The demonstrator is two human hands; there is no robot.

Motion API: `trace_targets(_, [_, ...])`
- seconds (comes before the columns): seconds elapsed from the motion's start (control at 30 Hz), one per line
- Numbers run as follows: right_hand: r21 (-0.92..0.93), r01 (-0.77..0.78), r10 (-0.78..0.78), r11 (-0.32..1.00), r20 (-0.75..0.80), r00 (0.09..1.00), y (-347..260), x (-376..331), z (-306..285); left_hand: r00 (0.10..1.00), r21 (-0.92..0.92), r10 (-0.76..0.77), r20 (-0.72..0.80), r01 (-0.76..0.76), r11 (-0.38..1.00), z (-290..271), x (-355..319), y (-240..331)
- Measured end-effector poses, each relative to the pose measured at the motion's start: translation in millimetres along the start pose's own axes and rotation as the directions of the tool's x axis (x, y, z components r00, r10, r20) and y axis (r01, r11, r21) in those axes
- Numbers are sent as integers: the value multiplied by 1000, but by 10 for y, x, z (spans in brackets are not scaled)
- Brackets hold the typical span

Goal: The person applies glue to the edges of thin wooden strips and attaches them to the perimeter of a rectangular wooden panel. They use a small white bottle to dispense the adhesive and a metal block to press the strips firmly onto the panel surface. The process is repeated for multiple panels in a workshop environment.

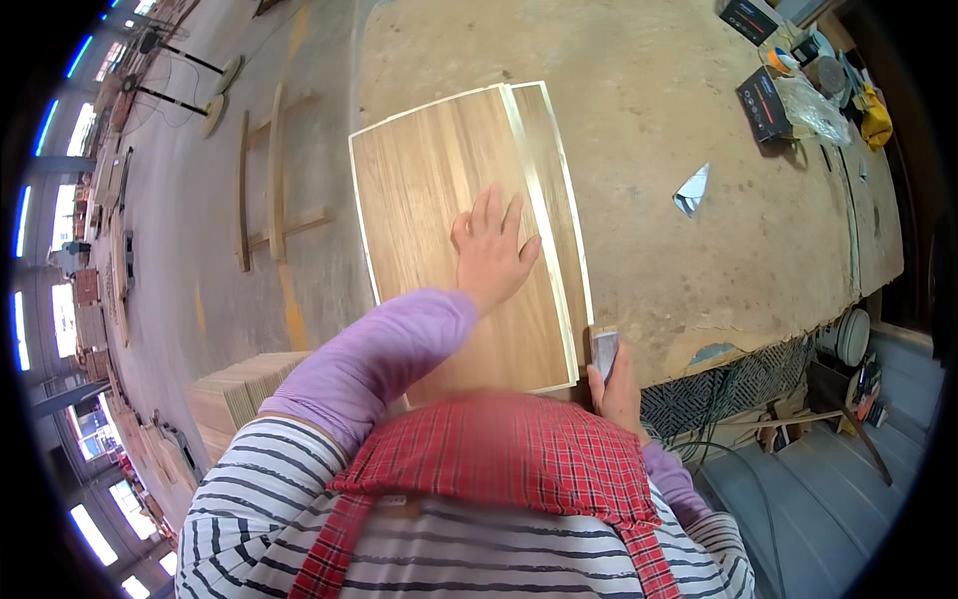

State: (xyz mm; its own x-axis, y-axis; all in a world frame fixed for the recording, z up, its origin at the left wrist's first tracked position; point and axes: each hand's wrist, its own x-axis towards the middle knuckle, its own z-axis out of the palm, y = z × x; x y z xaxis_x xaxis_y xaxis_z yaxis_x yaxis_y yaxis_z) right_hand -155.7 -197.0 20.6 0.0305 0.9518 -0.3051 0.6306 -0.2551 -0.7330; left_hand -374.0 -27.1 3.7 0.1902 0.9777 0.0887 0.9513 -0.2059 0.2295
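Note:
A wood panel [439, 160] with pale edges lies on the worktable, and the strip of a second panel [561, 190] shows along its right side. My left hand [493, 245] rests flat on the upper panel with its fingers spread. At the near right corner of the panels, my right hand [621, 391] grips a small grey sanding block [605, 351]. The block stands against the right edge of the lower panel. Part of my right forearm is hidden behind the red checked apron [499, 449].
A folded scrap of silvery paper [691, 192] lies on the brown worktable [639, 120]. Boxes [766, 105], a clear plastic bag [813, 112] and a yellow cloth [876, 120] crowd its far right corner. Stacked boards [235, 394] stand at the left, near a wooden frame [276, 180] on the floor.

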Motion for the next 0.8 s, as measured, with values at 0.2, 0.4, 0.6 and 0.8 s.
trace_targets(0.2, [35, 109, -101, 993, -173, 980, -309, 1164, 193, 998, 68, 38, -58, -34, 997, 19, -4, 2])
trace_targets(0.4, [-143, 90, -113, 986, -161, 980, -644, 2135, 196, 1000, 24, 2, -24, -2, 1000, -1, 3, 19])
trace_targets(0.6, [-5, -63, 63, 998, 2, 998, -251, 501, 36, 1000, 83, 18, 16, -19, 996, 1, -4, 6])
trace_targets(0.8, [56, 40, -33, 998, -123, 992, -369, 1425, 187, 994, 86, -4, 113, -6, 996, -46, 11, 27])
